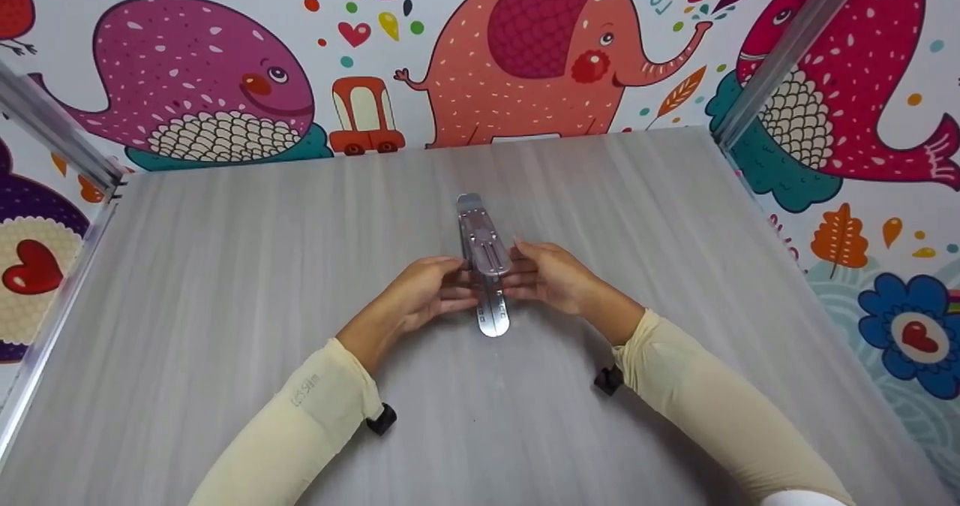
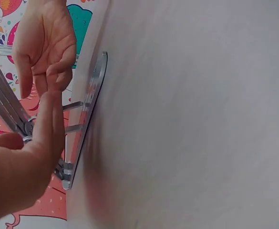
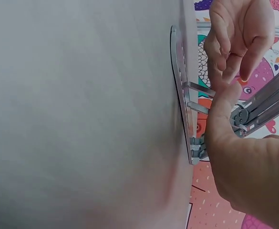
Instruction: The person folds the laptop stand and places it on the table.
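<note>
A folding metal stand stands on the table, its long rounded base flat on the top. Its upper part is raised at an angle from a round hinge, with thin struts between. From the left side, my left hand holds the stand, fingers under the raised plate and thumb by its edge. Opposite it, my right hand holds the right side, its fingers also beneath the plate. The fingertips are partly hidden behind the stand, so their exact contact is unclear.
The grey wood-grain table spreads around the stand. Behind it stands a wall printed with cartoon animals. Metal posts rise at the back corners, and a metal rail runs along the left edge.
</note>
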`<state>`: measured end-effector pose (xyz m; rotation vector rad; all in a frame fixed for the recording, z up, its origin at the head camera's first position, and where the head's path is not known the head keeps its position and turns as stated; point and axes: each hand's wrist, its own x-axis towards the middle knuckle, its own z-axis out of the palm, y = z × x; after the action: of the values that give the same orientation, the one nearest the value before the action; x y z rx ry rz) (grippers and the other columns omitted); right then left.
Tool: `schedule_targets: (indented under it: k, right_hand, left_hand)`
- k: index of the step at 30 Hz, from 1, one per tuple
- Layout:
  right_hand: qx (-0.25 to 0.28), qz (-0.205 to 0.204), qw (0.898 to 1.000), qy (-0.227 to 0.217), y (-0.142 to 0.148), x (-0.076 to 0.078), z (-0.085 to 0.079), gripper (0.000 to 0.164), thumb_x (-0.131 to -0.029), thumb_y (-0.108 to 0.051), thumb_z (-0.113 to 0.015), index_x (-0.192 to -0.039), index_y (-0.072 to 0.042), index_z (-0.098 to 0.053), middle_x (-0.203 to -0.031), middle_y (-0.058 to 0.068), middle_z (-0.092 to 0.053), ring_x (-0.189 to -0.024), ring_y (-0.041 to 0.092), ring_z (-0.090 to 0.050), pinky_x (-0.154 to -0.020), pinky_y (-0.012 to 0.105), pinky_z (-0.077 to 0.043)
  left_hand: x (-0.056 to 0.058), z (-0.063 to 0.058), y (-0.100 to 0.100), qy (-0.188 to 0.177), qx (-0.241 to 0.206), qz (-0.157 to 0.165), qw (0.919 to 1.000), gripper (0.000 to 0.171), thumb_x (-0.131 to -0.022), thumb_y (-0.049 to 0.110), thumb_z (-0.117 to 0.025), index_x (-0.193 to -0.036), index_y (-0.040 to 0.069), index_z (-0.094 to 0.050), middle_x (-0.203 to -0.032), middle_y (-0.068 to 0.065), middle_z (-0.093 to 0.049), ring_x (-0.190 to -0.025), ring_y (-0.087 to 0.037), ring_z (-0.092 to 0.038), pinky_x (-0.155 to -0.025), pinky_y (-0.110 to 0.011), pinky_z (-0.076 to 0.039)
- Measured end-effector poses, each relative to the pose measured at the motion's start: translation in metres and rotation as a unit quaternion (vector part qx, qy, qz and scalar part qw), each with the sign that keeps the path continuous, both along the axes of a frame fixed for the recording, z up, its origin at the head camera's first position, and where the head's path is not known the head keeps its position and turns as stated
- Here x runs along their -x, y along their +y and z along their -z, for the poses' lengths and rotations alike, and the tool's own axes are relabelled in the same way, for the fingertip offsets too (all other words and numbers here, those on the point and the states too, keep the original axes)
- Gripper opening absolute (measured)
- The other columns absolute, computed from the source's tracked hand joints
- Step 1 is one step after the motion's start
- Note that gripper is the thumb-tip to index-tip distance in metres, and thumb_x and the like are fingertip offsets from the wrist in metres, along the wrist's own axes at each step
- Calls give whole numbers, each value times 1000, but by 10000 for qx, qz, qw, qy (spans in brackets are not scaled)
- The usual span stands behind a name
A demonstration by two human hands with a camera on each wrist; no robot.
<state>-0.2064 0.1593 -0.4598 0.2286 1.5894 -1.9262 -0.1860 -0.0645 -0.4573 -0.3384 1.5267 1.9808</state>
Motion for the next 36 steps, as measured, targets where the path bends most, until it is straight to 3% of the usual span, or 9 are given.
schedule_targets:
  k: [7, 12, 15, 21, 24, 31, 36]
  right_hand:
    - [97, 78, 9999, 36, -3, 4, -1, 38, -111, -32, -39, -121, 0, -56, -94, 6, -69, -85, 19, -67, -81, 29, -60]
    - [255, 224, 9994, 53, -7, 9, -5, 35, -111, -32, -40, -116, -1, -56, -100, 10, -70, -89, 21, -69, -83, 31, -60]
    - [270, 263, 9992, 147, -11, 14, -7, 38, -111, -33, -41, -120, 0, -56, -107, 12, -71, -96, 24, -69, -86, 31, -59]
    - [241, 426, 9984, 290, -21, 27, -8, 34, -110, -31, -44, -120, -2, -58, -101, 7, -71, -97, 21, -69, -95, 34, -57]
    - [145, 402, 9984, 358, -23, 32, -6, 41, -109, -32, -46, -130, 2, -57, -101, 6, -73, -96, 19, -69, -99, 36, -55]
    - [-41, 495, 9974, 517, -25, 36, 4, 43, -98, -10, -67, -135, 9, -57, -103, 7, -75, -91, 15, -72, -84, 30, -60]
    - [-251, 484, 9973, 495, -28, 36, 9, 41, -94, -2, -70, -131, 11, -58, -97, 6, -74, -84, 14, -72, -77, 26, -60]
  left_hand:
    - [4, 0, 2, 152, 30, -133, 9998, 35, -108, 15, -43, -136, -3, -55, -128, -19, -60, -111, -26, -68, -97, -39, -58]
    - [11, -1, 4, 233, 99, -268, 9993, 35, -107, 14, -43, -135, -2, -57, -128, -17, -64, -111, -24, -70, -96, -36, -58]
    - [19, 0, 4, 365, 73, -427, 9984, 36, -108, 14, -41, -135, -3, -57, -129, -18, -65, -111, -23, -70, -98, -35, -57]
    - [38, -1, 6, 382, -44, -775, 9962, 35, -109, 20, -43, -130, -3, -59, -119, -14, -69, -106, -22, -70, -100, -35, -56]
    - [46, -1, 10, 328, -33, -924, 9952, 35, -108, 21, -48, -130, -4, -59, -114, -12, -65, -101, -18, -67, -100, -33, -56]
    - [53, 1, 13, 437, 50, -1017, 9938, 29, -100, 0, -60, -125, -14, -61, -118, -15, -67, -98, -15, -69, -91, -26, -58]
    - [54, 6, 13, 419, 123, -908, 9949, 25, -97, -7, -60, -119, -17, -61, -111, -17, -70, -89, -15, -71, -87, -27, -60]
